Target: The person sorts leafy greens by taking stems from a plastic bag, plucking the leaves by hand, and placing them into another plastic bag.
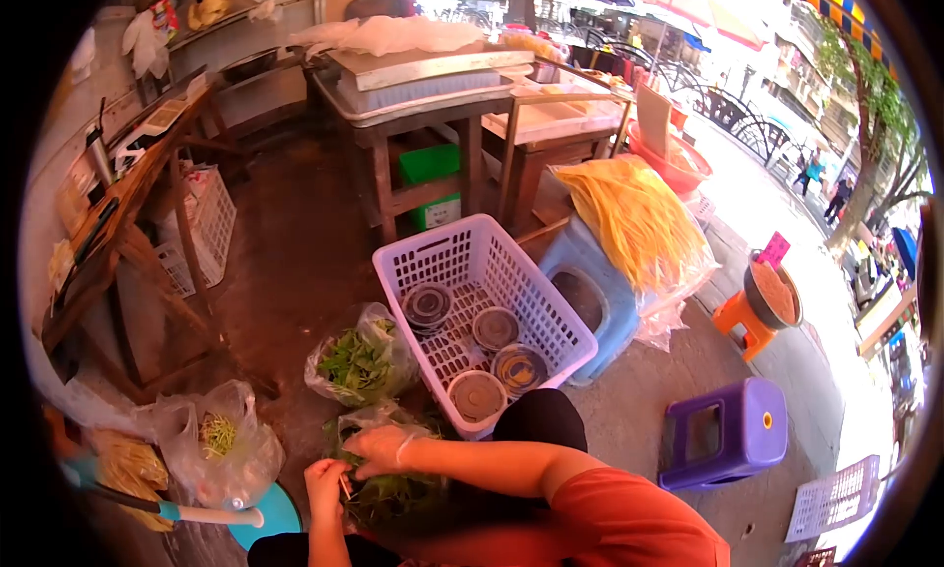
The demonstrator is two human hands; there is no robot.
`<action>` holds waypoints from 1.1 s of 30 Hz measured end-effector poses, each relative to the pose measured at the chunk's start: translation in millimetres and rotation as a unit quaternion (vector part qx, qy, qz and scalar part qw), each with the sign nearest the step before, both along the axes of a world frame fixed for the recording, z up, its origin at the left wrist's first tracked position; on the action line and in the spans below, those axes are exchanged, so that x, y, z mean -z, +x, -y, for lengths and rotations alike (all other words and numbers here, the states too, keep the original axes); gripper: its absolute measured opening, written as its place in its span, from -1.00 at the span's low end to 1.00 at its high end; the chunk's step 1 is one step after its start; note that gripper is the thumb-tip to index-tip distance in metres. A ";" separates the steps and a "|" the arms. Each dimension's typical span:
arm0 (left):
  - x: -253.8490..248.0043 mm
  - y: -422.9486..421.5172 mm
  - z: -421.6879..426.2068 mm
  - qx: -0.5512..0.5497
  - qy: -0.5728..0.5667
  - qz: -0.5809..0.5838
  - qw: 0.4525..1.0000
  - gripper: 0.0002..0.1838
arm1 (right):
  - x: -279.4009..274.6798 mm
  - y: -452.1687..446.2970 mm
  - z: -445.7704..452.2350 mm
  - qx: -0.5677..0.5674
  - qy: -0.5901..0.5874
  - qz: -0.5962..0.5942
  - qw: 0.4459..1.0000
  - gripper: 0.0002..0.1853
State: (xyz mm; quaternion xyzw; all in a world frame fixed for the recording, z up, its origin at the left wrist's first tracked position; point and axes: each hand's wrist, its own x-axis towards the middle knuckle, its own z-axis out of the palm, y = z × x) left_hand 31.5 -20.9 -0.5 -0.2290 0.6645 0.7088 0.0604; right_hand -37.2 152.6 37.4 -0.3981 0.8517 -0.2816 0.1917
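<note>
My right hand [382, 450], which looks gloved in thin clear plastic, reaches over a bag of leafy greens [393, 493] in front of my knees. Its fingers are bent down at the bag's edge, and what they hold is hidden. Just left of it, my left hand [326, 483] is closed on a thin brownish item [345, 485], too small to name. Beyond my hands lies another clear bag of green leaves [356, 362]. A lilac plastic crate [462, 421] stands right of the bags, with several round lidded containers [495, 328] inside.
At the left are a bag of sprouts [218, 434] and a teal dustpan [280, 516]. A purple stool [733, 429] stands right. Yellow strips [629, 213] lie on a blue stool [590, 346]. Wooden tables [379, 124] stand ahead; people [839, 199] are far off outside.
</note>
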 end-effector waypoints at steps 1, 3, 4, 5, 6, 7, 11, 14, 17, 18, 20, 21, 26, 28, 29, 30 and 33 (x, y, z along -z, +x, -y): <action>0.7 -0.5 0.1 0.009 -0.003 -0.005 1.000 -0.88 | -0.4 0.4 2.5 -0.008 0.014 -0.007 1.000 -0.61; 1.8 -0.9 0.2 0.017 -0.011 -0.010 1.000 -0.88 | 10.1 1.3 7.9 0.021 0.018 -0.025 0.999 -0.65; 7.0 -2.6 1.4 0.020 -0.016 -0.013 1.000 -0.88 | 13.7 0.1 7.1 0.034 0.022 -0.037 0.998 -0.66; 14.2 -3.3 5.4 0.022 -0.022 -0.015 0.999 -0.88 | 16.8 -0.2 5.9 0.026 0.029 -0.053 0.998 -0.68; 14.9 -4.8 5.1 0.023 -0.027 -0.019 0.999 -0.88 | 15.0 0.4 4.3 0.016 0.036 -0.069 0.997 -0.70; 14.2 -5.4 6.3 0.026 -0.031 -0.007 0.999 -0.89 | 14.5 -0.1 2.7 0.005 0.044 -0.085 0.995 -0.71; 11.2 -7.2 5.5 0.014 -0.014 0.000 1.000 -0.89 | 32.1 -1.4 8.8 0.024 0.043 -0.101 0.994 -0.75; 13.3 -7.0 0.8 0.022 -0.022 -0.013 0.999 -0.83 | 25.5 -7.5 10.7 0.076 0.081 -0.060 0.992 -0.76; 11.4 -9.7 -1.8 -0.005 -0.002 -0.021 1.000 -0.83 | 36.0 -41.0 3.7 0.163 0.149 -0.023 0.975 -0.70; 7.8 -8.8 -1.4 -0.016 0.005 -0.024 1.000 -0.84 | 38.0 -48.5 -0.7 0.154 0.096 -0.011 0.983 -0.68; 0.1 -8.6 -1.4 -0.021 0.039 -0.024 0.999 -0.85 | 44.1 -59.2 -10.3 0.133 -0.002 0.015 0.991 -0.64; -2.0 -9.0 -3.9 -0.024 0.058 -0.023 0.998 -0.85 | 34.0 -58.8 -12.0 0.124 -0.030 0.094 0.987 -0.49; -3.5 -13.6 -4.8 -0.030 0.148 -0.050 0.987 -0.85 | 55.4 -47.5 4.7 0.086 -0.164 0.221 0.957 -0.21; -9.9 -14.0 -1.1 -0.029 0.184 -0.058 0.981 -0.85 | 42.2 -38.9 3.6 0.082 -0.180 0.229 0.953 -0.29; -17.2 -12.9 -4.9 -0.065 0.188 -0.055 0.978 -0.85 | 35.3 -40.1 0.9 0.064 -0.186 0.260 0.945 -0.49; -17.6 -12.3 -1.6 -0.055 0.184 -0.052 0.980 -0.84 | 36.2 -40.0 0.8 0.045 -0.196 0.264 0.943 -0.54; -16.1 -9.6 3.5 -0.042 0.178 -0.050 0.982 -0.84 | 29.6 -40.6 1.3 -0.001 -0.171 0.243 0.955 -0.65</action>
